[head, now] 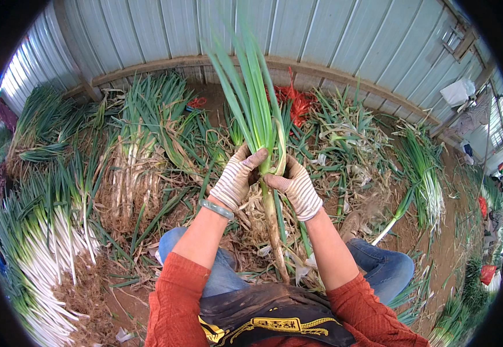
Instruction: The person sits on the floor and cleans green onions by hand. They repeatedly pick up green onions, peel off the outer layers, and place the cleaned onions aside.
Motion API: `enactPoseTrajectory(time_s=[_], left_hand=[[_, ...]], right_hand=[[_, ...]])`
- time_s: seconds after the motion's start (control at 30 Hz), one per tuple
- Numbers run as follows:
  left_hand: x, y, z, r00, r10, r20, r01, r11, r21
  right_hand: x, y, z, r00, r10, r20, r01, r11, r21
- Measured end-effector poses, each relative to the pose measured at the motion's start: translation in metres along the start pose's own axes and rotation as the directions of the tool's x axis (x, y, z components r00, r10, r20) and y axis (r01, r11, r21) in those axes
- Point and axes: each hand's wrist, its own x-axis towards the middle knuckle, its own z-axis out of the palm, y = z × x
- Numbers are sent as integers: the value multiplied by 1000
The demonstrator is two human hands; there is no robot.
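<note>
A large green onion (269, 212) stands upright before me, its leaves up and its dirty brown lower stalk reaching down towards my lap. My left hand (239, 175), in a striped knit glove, grips it where the green leaves begin. From the other side my right hand (295, 187), gloved alike, pinches the stalk just below, thumb across it. A yellowish outer leaf (281, 145) bends down beside the right fingers. Most fingertips are hidden behind the onion. Below lies a heap of dry peeled leaves (253, 217) between my knees.
Cleaned white-stalked onions (56, 247) lie at left. Unpeeled, rooty onions (132, 173) stand behind them. Leaf scraps (347, 134) and red twine (297, 104) lie ahead. At right are a peeled onion bundle (427, 182) and one single onion (394, 221). A corrugated metal wall (320, 34) rises behind.
</note>
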Motion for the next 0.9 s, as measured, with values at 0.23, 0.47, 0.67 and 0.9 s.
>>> enactPoseTrajectory(time_s=[0.23, 0.47, 0.67, 0.9], left_hand=[[6, -1, -4, 991, 5, -131, 2, 999, 54], [11, 27, -16, 933, 113, -341, -126, 992, -14], [6, 74, -45, 774, 206, -599, -355, 924, -142], [2, 68, -49, 849, 303, -433, -340, 941, -9]], right_hand=[[8, 10, 12, 986, -72, -153, 54, 992, -116], [-30, 29, 10, 1000, 5, 5, -4, 958, -285], [-111, 88, -48, 794, 599, 109, -251, 486, -837], [-113, 136, -133, 866, 486, -117, -224, 168, -960]])
